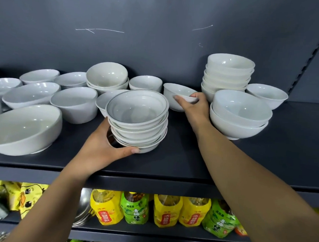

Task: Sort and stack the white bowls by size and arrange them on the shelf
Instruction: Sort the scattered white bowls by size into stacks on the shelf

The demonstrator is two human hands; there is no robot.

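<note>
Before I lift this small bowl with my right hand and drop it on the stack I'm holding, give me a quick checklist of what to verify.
1. Right hand has the small bowl: ok, fingers wrap its near rim; the bowl is tilted.
2. Left hand steadies the rimmed stack: ok, thumb at the base, palm against its side.
3. Stack sits straight: not ok, its bowls lean slightly.
4. Size match: cannot tell; the small bowl lacks the dark rim line of the stack's bowls.
5. Clear path between them: ok, only bare shelf lies between.
6. Neighbours: not ok, the two-bowl stack sits close to the right wrist.
</note>
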